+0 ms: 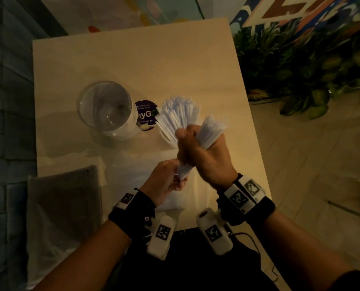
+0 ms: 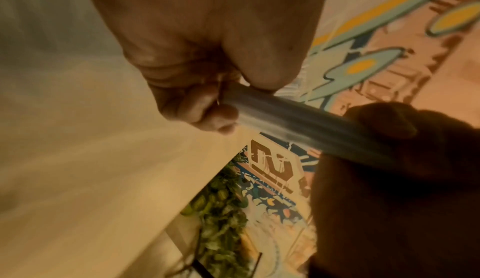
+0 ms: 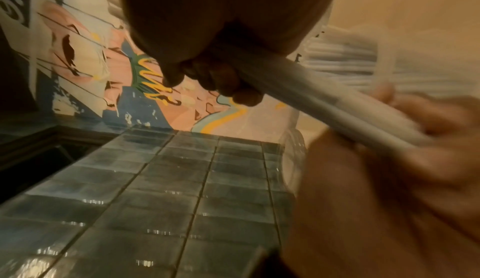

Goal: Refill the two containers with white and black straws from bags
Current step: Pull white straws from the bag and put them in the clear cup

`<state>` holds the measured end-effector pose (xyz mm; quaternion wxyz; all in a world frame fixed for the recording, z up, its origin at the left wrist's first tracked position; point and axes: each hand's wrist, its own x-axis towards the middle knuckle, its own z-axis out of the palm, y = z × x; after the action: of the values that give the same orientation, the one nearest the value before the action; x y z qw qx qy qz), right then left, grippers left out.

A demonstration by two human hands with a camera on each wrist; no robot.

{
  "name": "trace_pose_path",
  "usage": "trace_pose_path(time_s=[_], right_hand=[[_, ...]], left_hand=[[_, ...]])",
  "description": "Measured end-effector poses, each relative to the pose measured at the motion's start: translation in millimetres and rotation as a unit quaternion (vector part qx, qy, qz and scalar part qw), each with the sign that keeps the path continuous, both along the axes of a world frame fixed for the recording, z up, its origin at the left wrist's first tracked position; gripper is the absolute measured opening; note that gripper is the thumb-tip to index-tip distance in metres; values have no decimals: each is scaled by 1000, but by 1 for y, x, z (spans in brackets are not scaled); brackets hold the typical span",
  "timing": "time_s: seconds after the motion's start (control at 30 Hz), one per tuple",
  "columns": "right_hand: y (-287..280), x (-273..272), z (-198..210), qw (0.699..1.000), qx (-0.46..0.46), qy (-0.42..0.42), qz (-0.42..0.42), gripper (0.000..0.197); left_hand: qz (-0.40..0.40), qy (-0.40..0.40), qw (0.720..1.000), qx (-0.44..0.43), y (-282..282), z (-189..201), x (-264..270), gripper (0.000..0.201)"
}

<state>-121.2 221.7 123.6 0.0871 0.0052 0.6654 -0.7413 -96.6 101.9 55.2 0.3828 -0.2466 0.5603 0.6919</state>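
Two containers stand on the pale table (image 1: 133, 59), which fills most of the head view. Largest upon it is the dark bag (image 1: 63, 206), lying flat at the near left corner and hanging over the edge; its contents cannot be made out. A clear white bag (image 1: 170, 200) lies under the hands at the near edge. Next in size is the clear glass container (image 1: 105, 108), left of centre, seen from above, with nothing plainly showing inside. Just right of it, beyond a round purple sticker (image 1: 146, 114), the second container (image 1: 166, 135) is packed with white straws (image 1: 179, 112) that fan out toward its rim.

Above and right of that container, the right hand (image 1: 200, 152) is raised with its fingers curled tightly round the middle of a bundle of white straws (image 1: 211, 131), the upper ends spreading past the fist. The left hand (image 1: 166, 181) sits lower and nearer, thumb and fingers pinching the bundle's bottom end. In the left wrist view the thumb (image 2: 262, 61) presses the bundle against curled fingers (image 2: 202, 110); in the right wrist view it runs slantwise from one fist to the other.
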Motion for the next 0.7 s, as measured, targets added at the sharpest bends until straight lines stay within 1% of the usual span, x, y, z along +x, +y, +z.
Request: trace_pose_path(time_s=[0.03, 0.1, 0.17, 0.2, 0.23, 0.3, 0.37, 0.4, 0.43, 0.47, 0.53, 0.6, 0.7], right_hand=[[2, -8, 2, 1000, -2, 7, -11, 39], [8, -26, 7, 999, -7, 31, -44, 39], [13, -46, 12, 995, -16, 49, -83, 39], [15, -55, 12, 994, -16, 57, -97, 39], [16, -64, 10, 992, -10, 65, -106, 39], [16, -76, 1, 991, 17, 76, -113, 38], [11, -83, -13, 991, 43, 67, -104, 35], [8, -85, -21, 992, 55, 56, -94, 34], [5, -86, -29, 993, 66, 41, -84, 33], [2, -87, -36, 994, 75, 27, -74, 33], [-3, -88, -47, 994, 88, 9, -58, 34], [-5, -90, -52, 994, 98, 6, -46, 34], [-5, -94, -46, 992, 115, 37, -47, 26]], left_hand=[[-11, 19, 998, -55, -3, -5, -2, 27], [-22, 87, 983, -162, -12, -17, -7, 26], [12, 148, 957, -248, -20, -24, -10, 25], [39, 168, 945, -277, -23, -24, -13, 27], [59, 180, 937, -295, -25, -25, -16, 34], [68, 199, 931, -298, -27, -28, -24, 59], [66, 204, 939, -269, -26, -36, -33, 85], [66, 210, 942, -255, -25, -40, -37, 93], [67, 221, 943, -241, -23, -43, -41, 96], [70, 236, 943, -223, -20, -45, -44, 93], [74, 268, 940, -196, -15, -45, -49, 78], [68, 291, 934, -196, -11, -45, -52, 67], [66, 281, 936, -203, -11, -49, -52, 68]])
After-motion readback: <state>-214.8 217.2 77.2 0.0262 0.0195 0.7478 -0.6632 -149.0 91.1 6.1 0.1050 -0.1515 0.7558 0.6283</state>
